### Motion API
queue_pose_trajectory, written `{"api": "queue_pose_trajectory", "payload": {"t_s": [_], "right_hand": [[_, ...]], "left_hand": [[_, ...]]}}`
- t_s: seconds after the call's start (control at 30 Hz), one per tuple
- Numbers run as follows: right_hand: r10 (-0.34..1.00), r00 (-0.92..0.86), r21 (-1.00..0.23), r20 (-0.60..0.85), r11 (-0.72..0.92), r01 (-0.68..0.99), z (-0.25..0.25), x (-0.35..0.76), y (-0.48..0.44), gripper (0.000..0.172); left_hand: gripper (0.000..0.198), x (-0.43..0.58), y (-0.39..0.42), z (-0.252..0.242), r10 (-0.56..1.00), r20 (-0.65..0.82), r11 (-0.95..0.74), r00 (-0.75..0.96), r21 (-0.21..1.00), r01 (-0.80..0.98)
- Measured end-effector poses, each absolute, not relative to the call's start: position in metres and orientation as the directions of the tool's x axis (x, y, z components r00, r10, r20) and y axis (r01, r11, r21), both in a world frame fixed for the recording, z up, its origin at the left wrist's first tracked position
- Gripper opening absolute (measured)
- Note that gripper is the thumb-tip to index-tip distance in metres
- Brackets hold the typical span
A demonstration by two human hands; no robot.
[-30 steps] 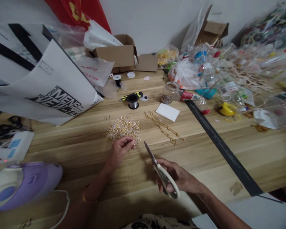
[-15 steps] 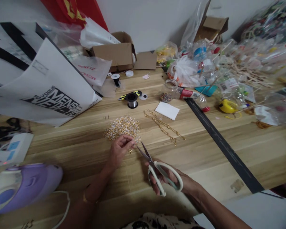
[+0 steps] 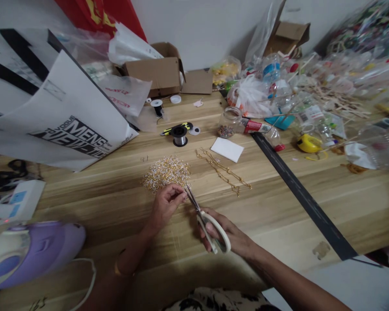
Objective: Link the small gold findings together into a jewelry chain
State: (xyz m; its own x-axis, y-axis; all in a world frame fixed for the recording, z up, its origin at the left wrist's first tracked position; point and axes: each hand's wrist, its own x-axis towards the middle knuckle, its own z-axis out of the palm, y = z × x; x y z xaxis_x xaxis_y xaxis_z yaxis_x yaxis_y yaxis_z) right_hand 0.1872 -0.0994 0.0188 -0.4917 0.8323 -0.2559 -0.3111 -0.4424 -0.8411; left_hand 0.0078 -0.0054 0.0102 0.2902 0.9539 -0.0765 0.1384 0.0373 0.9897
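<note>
My left hand (image 3: pixel 167 204) is closed in a pinch at the near edge of a pile of small gold and silver pieces (image 3: pixel 167 172); what sits between its fingertips is too small to name. My right hand (image 3: pixel 218 229) is wrapped round the pale handles of a pair of scissors (image 3: pixel 214 231). Their blades are nearly together, with the tips beside the left fingertips. Beyond and to the right lie gold bead chains (image 3: pixel 225 172) on the wooden table (image 3: pixel 126 203).
A wire spool (image 3: pixel 180 136) stands beyond the pile, near a yellow-black cutter (image 3: pixel 167 130). A folded white paper (image 3: pixel 227 149) and a jar of beads (image 3: pixel 229 122) lie further right. At left are a large paper bag (image 3: pixel 35 112) and a purple appliance (image 3: pixel 58 244).
The scissors have moved left and up to the left fingertips, and their blades have come nearly together. The right hand has tightened on the handles. My left hand has barely shifted.
</note>
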Motion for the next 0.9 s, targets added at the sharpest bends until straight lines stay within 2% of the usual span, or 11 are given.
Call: {"api": "queue_pose_trajectory", "payload": {"t_s": [0.9], "right_hand": [[0.864,-0.422,-0.833,-0.274,-0.433,-0.344,0.015,0.173,-0.097,0.039]], "left_hand": [[0.01,0.01,-0.007,0.006,0.935,-0.072,0.031,0.347,0.992,0.122]]}}
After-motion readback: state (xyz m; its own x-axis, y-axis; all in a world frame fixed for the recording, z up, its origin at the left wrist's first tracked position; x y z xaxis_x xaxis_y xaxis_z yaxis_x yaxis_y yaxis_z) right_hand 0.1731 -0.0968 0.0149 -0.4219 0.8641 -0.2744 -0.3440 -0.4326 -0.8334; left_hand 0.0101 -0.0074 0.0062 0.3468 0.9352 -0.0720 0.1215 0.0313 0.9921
